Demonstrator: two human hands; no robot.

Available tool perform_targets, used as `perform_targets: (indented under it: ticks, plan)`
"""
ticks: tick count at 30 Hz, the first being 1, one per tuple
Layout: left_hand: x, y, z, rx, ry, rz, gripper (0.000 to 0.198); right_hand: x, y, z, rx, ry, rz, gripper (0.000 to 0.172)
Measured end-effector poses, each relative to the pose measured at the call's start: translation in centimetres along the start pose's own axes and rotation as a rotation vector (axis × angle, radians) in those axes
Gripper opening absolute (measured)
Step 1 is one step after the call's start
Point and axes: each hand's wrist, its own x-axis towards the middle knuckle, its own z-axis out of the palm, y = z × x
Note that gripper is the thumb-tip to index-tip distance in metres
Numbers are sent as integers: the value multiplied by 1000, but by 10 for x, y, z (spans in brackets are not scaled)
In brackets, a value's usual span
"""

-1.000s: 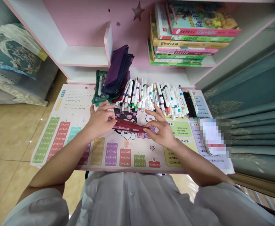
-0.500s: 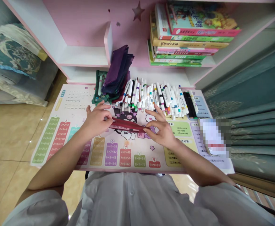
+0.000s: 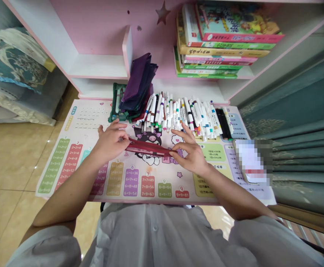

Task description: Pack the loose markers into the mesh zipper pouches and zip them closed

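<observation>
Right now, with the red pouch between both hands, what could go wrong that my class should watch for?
The red pouch might slip: the left hand and right hand seem to pinch just its ends.
An outstretched finger could knock the loose markers just beyond, perhaps sending some rolling.
The dark pouches, piled at a slant beside the markers, might slide if bumped.

desk mat (image 3: 162,172) | 6×6=36 | 6×7=42 | 7×7=49 | 7×8=56 | 8×8=64 | 9×9=81 | 1世纪=100年

Pink-backed shelving (image 3: 95,29) rises on the far side, glossy tan floor tiles (image 3: 9,155) gleaming left, teal curtains (image 3: 295,111) hanging in folds right!
</observation>
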Motion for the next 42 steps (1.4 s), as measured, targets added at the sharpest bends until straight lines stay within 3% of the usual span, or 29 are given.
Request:
perform_targets:
  ticks: [42]
  plan:
    - [-1,-14,-17,-9,25,-106,19,3,4,-5,0,18,-44,14]
